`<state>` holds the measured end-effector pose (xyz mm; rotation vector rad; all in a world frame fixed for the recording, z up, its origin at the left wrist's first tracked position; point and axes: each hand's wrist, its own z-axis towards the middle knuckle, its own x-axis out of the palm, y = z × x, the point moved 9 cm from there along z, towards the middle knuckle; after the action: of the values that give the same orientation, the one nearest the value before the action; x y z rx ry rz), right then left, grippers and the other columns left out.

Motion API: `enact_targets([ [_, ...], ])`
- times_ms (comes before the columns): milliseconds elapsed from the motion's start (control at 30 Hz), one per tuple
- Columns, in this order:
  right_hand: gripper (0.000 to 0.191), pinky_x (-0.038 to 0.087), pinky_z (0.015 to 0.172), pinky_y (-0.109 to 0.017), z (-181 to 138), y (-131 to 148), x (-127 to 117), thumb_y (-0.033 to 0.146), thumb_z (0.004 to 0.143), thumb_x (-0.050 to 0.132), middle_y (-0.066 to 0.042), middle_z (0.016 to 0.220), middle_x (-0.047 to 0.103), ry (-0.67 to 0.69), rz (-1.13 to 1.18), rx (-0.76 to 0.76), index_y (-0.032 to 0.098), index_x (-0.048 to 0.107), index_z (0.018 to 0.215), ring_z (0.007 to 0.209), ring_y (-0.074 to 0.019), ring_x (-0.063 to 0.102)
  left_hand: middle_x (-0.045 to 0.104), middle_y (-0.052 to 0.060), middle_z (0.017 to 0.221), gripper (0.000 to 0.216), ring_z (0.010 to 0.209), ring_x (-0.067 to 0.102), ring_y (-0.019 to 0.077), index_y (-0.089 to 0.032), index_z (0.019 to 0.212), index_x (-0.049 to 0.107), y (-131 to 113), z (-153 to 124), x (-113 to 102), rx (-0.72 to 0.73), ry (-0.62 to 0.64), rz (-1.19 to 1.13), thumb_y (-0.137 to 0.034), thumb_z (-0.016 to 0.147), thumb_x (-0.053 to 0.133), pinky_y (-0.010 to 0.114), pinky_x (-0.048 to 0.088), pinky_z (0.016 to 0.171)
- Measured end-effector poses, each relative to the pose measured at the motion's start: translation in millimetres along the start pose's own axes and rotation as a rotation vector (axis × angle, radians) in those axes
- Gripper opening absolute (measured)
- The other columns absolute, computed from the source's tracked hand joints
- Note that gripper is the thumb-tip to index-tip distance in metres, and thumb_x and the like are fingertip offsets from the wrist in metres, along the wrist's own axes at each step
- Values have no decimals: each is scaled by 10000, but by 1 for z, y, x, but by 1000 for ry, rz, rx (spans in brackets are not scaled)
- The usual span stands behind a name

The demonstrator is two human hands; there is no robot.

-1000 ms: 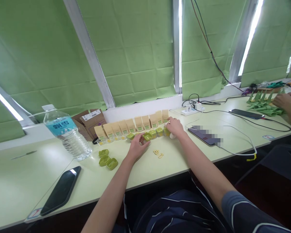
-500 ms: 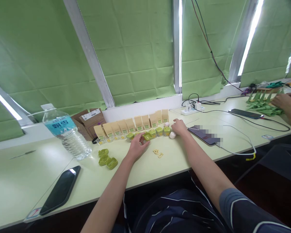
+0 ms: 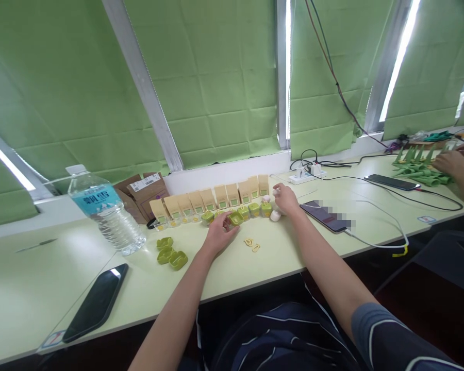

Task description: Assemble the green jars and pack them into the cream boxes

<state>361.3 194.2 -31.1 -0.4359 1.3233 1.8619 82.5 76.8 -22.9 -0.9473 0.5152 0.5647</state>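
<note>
My left hand point(image 3: 219, 233) is closed on a small green plastic cup-like shell point(image 3: 236, 218), its hollow side facing up. My right hand point(image 3: 286, 200) pinches a small white rounded piece point(image 3: 275, 191) at the right end of the row. Just below that hand lies another white rounded piece point(image 3: 275, 215), and a pinkish one point(image 3: 266, 198) sits behind. Several green-topped little containers point(image 3: 254, 209) stand between my hands. Behind them runs a row of beige cards point(image 3: 220, 196). Small yellow rings point(image 3: 255, 248) lie on the table in front.
Several loose green shells point(image 3: 178, 259) lie left of my left hand. A large water bottle point(image 3: 108, 211), a black phone point(image 3: 96, 303) and a cardboard box point(image 3: 145, 193) are further left. On the right are a charging phone point(image 3: 322, 215), a power strip point(image 3: 307, 176) and a co-worker's hands point(image 3: 454, 162).
My right hand has shifted slightly up, and a white rounded piece now shows at its fingertips. My left hand stays nearly in place with the green shell.
</note>
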Motion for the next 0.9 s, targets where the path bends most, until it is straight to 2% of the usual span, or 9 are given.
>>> enact_targets([
  [133, 367, 479, 922, -360, -7, 36, -8, 213, 894, 503, -119, 1185, 595, -41, 179, -195, 222, 567, 1255, 1031, -228, 601, 607, 28, 888, 483, 705, 546, 148, -192, 1222, 600, -3, 0, 0, 3, -7, -20, -296, 762, 705, 319, 507, 723],
  [300, 282, 541, 813, -304, -31, 85, 1, 300, 892, 536, -82, 1157, 643, 99, 416, -430, 200, 576, 1152, 995, -185, 624, 607, 22, 883, 471, 696, 544, 139, -192, 1208, 608, -3, 0, -1, 25, -28, -23, -258, 751, 702, 311, 506, 726],
  [433, 288, 562, 785, -296, -50, 110, 11, 365, 855, 614, -72, 1079, 682, 227, 558, -487, 202, 581, 1090, 925, -171, 659, 618, 38, 923, 456, 708, 548, 141, -196, 1202, 610, -2, 0, -2, 47, -41, -35, -240, 756, 694, 308, 508, 718],
  [633, 305, 553, 714, -269, -71, 132, 12, 413, 848, 619, -58, 1036, 689, 296, 627, -564, 197, 582, 1061, 871, -163, 667, 630, 58, 978, 469, 689, 530, 134, -198, 1227, 608, -3, 1, -5, 62, -78, -29, -204, 764, 682, 317, 509, 714],
  [900, 302, 518, 630, -248, -79, 139, 14, 424, 842, 627, -57, 963, 694, 296, 602, -602, 196, 611, 1040, 867, -176, 660, 611, 48, 947, 469, 678, 522, 132, -205, 1232, 614, -4, 1, -7, 70, -73, -38, -298, 784, 716, 318, 509, 711],
])
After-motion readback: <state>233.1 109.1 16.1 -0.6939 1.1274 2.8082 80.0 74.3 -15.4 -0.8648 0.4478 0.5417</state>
